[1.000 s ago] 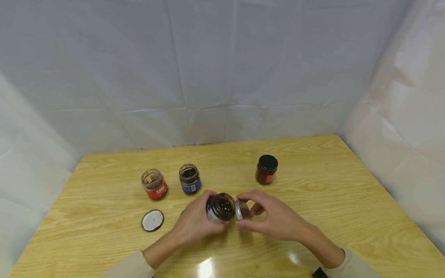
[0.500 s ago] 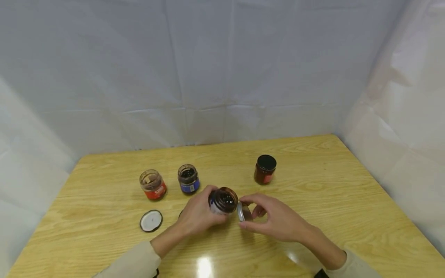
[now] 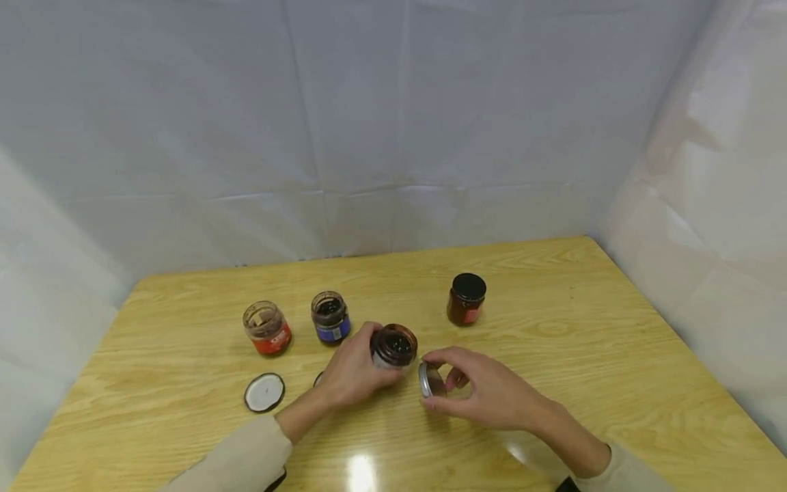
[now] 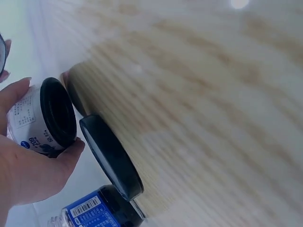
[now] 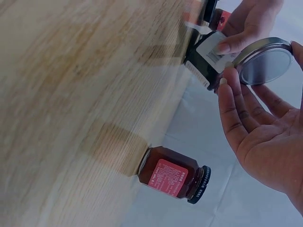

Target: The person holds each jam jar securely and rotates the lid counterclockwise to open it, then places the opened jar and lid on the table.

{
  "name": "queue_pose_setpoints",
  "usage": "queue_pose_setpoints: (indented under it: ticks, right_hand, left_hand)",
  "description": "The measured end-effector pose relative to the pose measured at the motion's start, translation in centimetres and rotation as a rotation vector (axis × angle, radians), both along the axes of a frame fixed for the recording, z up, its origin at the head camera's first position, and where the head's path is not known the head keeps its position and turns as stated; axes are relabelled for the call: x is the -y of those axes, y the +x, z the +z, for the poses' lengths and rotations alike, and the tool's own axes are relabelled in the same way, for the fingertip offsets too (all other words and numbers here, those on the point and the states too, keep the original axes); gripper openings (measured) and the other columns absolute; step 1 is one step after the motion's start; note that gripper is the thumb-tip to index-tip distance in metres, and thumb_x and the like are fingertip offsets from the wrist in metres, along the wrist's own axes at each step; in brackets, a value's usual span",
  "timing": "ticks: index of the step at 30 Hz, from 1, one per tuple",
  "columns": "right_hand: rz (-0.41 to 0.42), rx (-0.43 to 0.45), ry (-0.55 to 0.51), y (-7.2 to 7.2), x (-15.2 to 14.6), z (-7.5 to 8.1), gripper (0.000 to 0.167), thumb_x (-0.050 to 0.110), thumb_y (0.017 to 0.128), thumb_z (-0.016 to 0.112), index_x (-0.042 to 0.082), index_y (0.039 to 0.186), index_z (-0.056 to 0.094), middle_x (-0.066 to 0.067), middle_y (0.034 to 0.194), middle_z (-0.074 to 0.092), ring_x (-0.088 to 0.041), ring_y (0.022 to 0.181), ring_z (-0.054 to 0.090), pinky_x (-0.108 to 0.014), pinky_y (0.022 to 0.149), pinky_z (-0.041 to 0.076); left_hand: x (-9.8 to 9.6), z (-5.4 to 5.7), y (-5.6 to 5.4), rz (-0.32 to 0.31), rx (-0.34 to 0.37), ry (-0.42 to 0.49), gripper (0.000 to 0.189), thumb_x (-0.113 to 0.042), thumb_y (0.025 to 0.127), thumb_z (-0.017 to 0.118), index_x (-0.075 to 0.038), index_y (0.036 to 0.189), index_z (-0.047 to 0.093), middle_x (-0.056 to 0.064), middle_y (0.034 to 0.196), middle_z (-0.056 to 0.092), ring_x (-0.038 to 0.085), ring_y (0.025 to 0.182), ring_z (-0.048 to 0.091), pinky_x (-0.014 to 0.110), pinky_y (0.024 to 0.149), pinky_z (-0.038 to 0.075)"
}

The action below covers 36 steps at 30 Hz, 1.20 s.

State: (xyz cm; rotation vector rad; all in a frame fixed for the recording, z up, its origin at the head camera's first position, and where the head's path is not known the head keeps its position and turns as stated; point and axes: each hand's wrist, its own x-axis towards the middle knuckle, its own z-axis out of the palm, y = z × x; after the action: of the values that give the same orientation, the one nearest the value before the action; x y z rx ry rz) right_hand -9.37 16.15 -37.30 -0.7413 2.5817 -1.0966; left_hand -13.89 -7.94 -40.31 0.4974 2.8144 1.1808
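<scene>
My left hand (image 3: 355, 369) grips an uncapped jar (image 3: 393, 347) of dark contents around its side; a white label (image 4: 28, 116) shows in the left wrist view. The jar's mouth tips toward me, and its base is off the table in the left wrist view. To its right, my right hand (image 3: 492, 389) pinches a silver lid (image 5: 266, 64) by the rim between thumb and fingertips. The lid stands on edge, apart from the jar's mouth. Half hidden behind the left hand, a dark lid (image 4: 111, 156) lies on the table.
Two open jars stand at left: a red-labelled jar (image 3: 270, 335) and a blue-labelled jar (image 3: 332, 324). In front lies a lid with a white inside (image 3: 264, 393). A black-capped jar (image 3: 466, 304) stands farther back on the right of the wooden table (image 3: 584, 321).
My left hand has raised the jar slightly away from me and tilted it less. A wider gap now separates it from the lid, which my right hand still holds.
</scene>
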Motion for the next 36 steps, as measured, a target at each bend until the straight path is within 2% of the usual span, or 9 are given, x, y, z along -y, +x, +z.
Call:
queue_pose_setpoints:
  ticks: [8, 18, 22, 36]
  right_hand:
    - [0.005, -0.001, 0.006, 0.1, 0.1, -0.1, 0.066, 0.061, 0.084, 0.061, 0.02, 0.134, 0.052, 0.015, 0.117, 0.055, -0.004, 0.09, 0.058, -0.033, 0.077, 0.05]
    - [0.008, -0.005, 0.014, -0.1, 0.1, -0.4, 0.065, 0.061, 0.083, 0.062, 0.02, 0.133, 0.053, 0.016, 0.117, 0.056, -0.004, 0.09, 0.058, -0.033, 0.078, 0.05]
    - [0.009, -0.003, 0.018, -0.1, 0.1, -0.5, 0.065, 0.062, 0.082, 0.062, 0.021, 0.132, 0.054, 0.016, 0.117, 0.056, -0.004, 0.09, 0.058, -0.032, 0.077, 0.049]
    - [0.011, 0.011, 0.024, -0.2, 0.1, -0.7, 0.065, 0.063, 0.082, 0.061, 0.021, 0.132, 0.053, 0.017, 0.115, 0.055, -0.004, 0.091, 0.058, -0.031, 0.077, 0.049]
  left_hand:
    - [0.0, -0.1, -0.8, 0.005, 0.027, -0.002, 0.076, -0.036, 0.071, 0.083, -0.004, 0.131, 0.049, 0.009, 0.11, 0.063, 0.023, 0.097, 0.061, 0.041, 0.082, 0.049]
    - [-0.8, -0.4, -1.7, 0.05, 0.068, 0.066, 0.076, -0.036, 0.07, 0.084, -0.006, 0.131, 0.051, 0.008, 0.114, 0.063, 0.023, 0.102, 0.059, 0.042, 0.087, 0.047]
    - [-1.2, -0.3, -2.2, 0.079, 0.082, 0.065, 0.076, -0.035, 0.069, 0.085, -0.006, 0.13, 0.052, 0.009, 0.114, 0.062, 0.024, 0.103, 0.059, 0.041, 0.089, 0.046]
    - [-1.7, -0.7, -3.6, 0.095, 0.012, 0.006, 0.077, -0.033, 0.068, 0.086, -0.001, 0.129, 0.051, 0.016, 0.116, 0.062, 0.031, 0.106, 0.058, 0.045, 0.09, 0.046]
